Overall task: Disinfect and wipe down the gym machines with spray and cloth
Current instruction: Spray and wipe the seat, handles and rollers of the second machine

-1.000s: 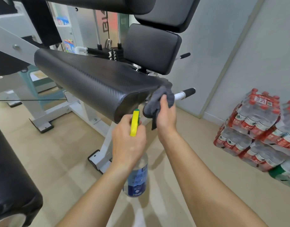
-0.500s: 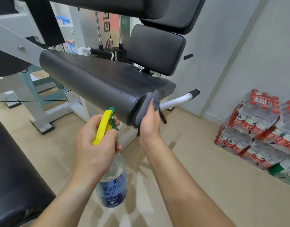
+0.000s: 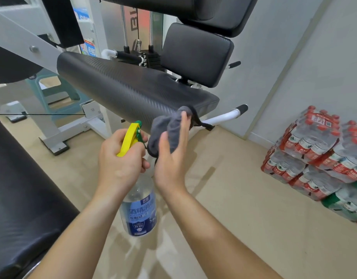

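A long black padded roller (image 3: pixel 121 87) of the gym machine slants across the middle of the view. My right hand (image 3: pixel 171 158) holds a bunched grey cloth (image 3: pixel 169 127) just below the pad's near end, thumb and fingers around it. My left hand (image 3: pixel 119 162) grips the neck of a clear spray bottle (image 3: pixel 139 210) with a blue label; its yellow trigger head (image 3: pixel 130 137) points toward the cloth, close beside it.
A black seat back (image 3: pixel 195 55) and a white handle bar (image 3: pixel 224 117) stand behind the pad. Another black pad (image 3: pixel 22 194) fills the lower left. Stacked packs of water bottles (image 3: pixel 322 154) sit against the right wall. The white machine frame (image 3: pixel 58 135) rests on the beige floor.
My right hand has pulled the cloth down off the pad's end and now holds it in the air. The spray bottle has moved right, up close to the cloth.
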Available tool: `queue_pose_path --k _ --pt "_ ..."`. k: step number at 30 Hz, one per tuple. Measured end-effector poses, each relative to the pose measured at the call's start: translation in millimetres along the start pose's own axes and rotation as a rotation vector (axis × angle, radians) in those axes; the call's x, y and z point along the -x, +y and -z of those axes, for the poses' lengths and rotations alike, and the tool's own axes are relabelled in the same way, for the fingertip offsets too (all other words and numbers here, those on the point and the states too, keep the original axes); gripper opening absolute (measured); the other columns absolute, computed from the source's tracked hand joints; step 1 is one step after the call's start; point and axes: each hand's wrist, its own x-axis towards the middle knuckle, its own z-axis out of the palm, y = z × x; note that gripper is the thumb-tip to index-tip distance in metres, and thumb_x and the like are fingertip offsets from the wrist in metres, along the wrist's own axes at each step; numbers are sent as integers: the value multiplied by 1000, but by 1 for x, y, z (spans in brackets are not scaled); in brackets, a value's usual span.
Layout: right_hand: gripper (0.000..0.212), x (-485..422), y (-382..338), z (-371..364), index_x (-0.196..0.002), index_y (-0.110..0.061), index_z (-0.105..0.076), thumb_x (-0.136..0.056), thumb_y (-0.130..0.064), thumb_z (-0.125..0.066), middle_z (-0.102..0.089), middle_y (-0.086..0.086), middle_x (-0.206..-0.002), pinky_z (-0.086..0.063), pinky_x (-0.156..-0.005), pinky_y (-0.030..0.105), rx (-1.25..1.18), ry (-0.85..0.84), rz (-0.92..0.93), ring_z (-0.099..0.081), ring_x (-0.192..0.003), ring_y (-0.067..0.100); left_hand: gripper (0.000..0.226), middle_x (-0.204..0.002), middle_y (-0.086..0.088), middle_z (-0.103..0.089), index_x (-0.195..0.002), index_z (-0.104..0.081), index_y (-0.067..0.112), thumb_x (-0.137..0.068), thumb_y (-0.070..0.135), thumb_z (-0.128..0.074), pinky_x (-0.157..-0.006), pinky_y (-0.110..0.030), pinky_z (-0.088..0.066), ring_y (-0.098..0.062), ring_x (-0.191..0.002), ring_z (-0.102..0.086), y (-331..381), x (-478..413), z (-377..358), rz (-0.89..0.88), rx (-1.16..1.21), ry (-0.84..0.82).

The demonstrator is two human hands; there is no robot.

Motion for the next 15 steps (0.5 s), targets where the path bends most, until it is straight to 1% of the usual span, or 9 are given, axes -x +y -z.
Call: queue_pose_path --k 2,3,5,7,9,10,12,13,15 --pt "56 -3 3 0 -153 -39 -27 -101 -32 -48 1 -8 -168 -14 -123 29 227 -92 163 1 -154 8 22 -66 -12 -59 -89 -66 8 -84 -9 -53 -46 -29 -49 -18 -45 -61 0 -4 3 11 -8 -9" --pt "54 -12 3 1 -153 -34 -32 -101 -33 -48 -3 -3 -168 -16 -123 30 338 -90 226 -2 -154 14 22 -70 -14 -61 -91 -67 8 -85 -8 -53 -47 -29 -48 -18 -46 -61 -1 -5 6 19 -10 -17" --pt "49 -39 -2 3 -145 -24 -48 -98 -37 -45 -26 5 -162 -19 -118 26 536 -35 317 -17 -152 24 25 -84 -18 -68 -95 -69 12 -86 -6 -53 -50 -30 -47 -19 -48 -62 -2 -7 11 38 -4 -30" --pt "44 -67 -16 4 -128 -18 -62 -94 -37 -43 -53 4 -140 -31 -111 29 732 -56 342 -41 -138 26 28 -94 -20 -71 -97 -70 13 -86 -5 -52 -51 -30 -46 -19 -48 -61 -4 -8 19 57 -2 -27" --pt "33 -90 -29 -1 -108 -18 -66 -94 -33 -41 -64 0 -115 -42 -86 32 1013 -161 368 -59 -109 24 27 -97 -18 -71 -101 -70 13 -88 -4 -53 -52 -30 -46 -20 -50 -61 -4 -10 24 73 -7 -7" --pt "29 -96 -36 -6 -102 -17 -65 -94 -30 -41 -65 0 -107 -39 -74 32 1137 -220 438 -62 -97 24 26 -97 -17 -71 -102 -69 13 -89 -3 -53 -53 -31 -47 -21 -52 -62 -4 -9 27 76 -13 5" --pt "28 -99 -39 -13 -97 -15 -65 -91 -26 -40 -66 4 -104 -37 -64 34 1275 -320 690 -64 -85 27 23 -96 -15 -72 -99 -69 14 -87 0 -55 -55 -33 -48 -22 -52 -63 -2 -8 29 79 7 26" --pt "29 -98 -33 -14 -101 -13 -66 -90 -24 -41 -66 8 -111 -41 -67 36 1320 -384 825 -65 -90 30 22 -95 -15 -73 -96 -69 15 -85 2 -55 -55 -33 -48 -21 -51 -63 1 -9 31 83 28 36" --pt "32 -85 -15 -2 -117 -11 -66 -95 -18 -44 -61 13 -134 -47 -90 42 1338 -484 1051 -61 -114 34 22 -94 -16 -73 -91 -70 14 -83 1 -55 -55 -34 -48 -19 -48 -62 6 -11 35 114 61 39"
